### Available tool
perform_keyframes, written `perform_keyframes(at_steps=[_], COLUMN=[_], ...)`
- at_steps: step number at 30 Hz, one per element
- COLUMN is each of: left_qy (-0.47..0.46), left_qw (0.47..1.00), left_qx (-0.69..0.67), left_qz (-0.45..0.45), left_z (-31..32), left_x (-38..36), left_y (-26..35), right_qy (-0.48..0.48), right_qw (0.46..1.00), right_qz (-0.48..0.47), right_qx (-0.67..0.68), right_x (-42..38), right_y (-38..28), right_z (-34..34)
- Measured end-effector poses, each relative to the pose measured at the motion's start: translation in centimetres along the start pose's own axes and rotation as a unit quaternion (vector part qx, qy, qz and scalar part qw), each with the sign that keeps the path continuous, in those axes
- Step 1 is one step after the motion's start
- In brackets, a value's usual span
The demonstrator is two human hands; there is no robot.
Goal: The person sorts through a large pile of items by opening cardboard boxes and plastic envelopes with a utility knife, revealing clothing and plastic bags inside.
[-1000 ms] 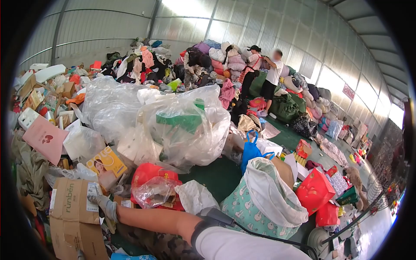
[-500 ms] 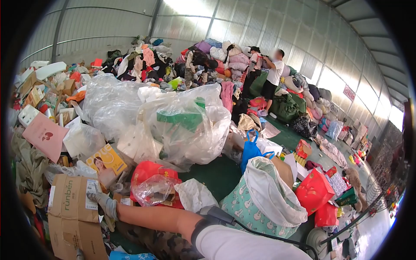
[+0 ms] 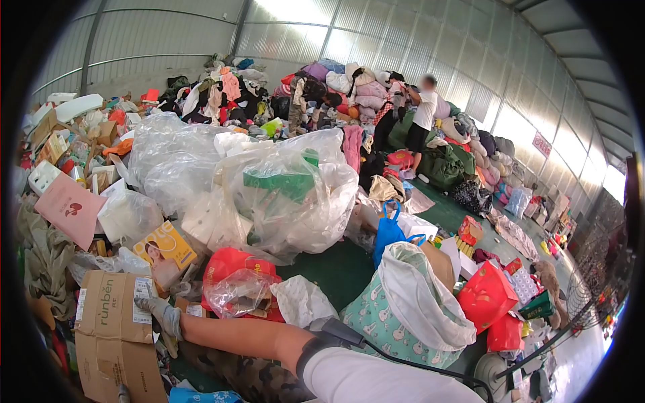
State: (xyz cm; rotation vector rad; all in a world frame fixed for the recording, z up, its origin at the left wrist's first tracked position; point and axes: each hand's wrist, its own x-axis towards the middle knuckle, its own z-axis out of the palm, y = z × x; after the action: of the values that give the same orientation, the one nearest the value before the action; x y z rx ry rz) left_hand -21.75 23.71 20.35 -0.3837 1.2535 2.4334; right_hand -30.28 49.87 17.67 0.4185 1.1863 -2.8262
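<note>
A brown cardboard box (image 3: 111,339) printed "rünbên" stands tilted at the lower left, with white labels near its upper corners. My right hand (image 3: 161,314), in a grey glove, grips its right side, fingers lying over the label there. At the bottom frame edge, only a gloved digit of my left hand (image 3: 123,394) shows against the box's lower part; the rest is hidden. Just behind the box lies a yellow carton (image 3: 165,247) with a face printed on it. A red bag (image 3: 238,272) under clear plastic is beyond my right forearm.
Large clear plastic bags (image 3: 289,201) bulge ahead. A rabbit-patterned green sack (image 3: 386,316) stands to the right, near red gift bags (image 3: 487,295) and a fan (image 3: 581,299). Mixed waste heaps up at left. Two people (image 3: 424,114) stand by piled sacks at the back.
The cardboard box has shifted very slightly, with my right hand still on it. In the background, the person in a white top has turned and moved closer to the other person.
</note>
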Motion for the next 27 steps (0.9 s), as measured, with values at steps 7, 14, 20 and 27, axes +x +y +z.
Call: perform_keyframes(at_steps=[7,14,20,27], left_qy=[-0.010,-0.055,-0.065,-0.048], left_qw=[0.999,0.998,0.956,0.962], left_qx=[0.036,0.000,0.225,0.209], left_qz=[0.023,0.028,0.175,0.167], left_z=[1.7,1.2,-0.1,-1.7], left_x=[-1.3,-1.1,-0.7,-0.2], left_y=[0.3,0.9,0.3,-0.3], right_qy=[0.011,-0.105,-0.089,-0.086], right_qw=[1.000,0.975,0.990,0.989], right_qz=[-0.022,0.035,0.066,0.084], right_qx=[0.007,-0.195,-0.088,-0.086], right_x=[0.8,-1.4,2.5,3.4], right_y=[0.5,-0.4,2.6,2.9], right_z=[-0.6,1.3,-0.1,-0.4])
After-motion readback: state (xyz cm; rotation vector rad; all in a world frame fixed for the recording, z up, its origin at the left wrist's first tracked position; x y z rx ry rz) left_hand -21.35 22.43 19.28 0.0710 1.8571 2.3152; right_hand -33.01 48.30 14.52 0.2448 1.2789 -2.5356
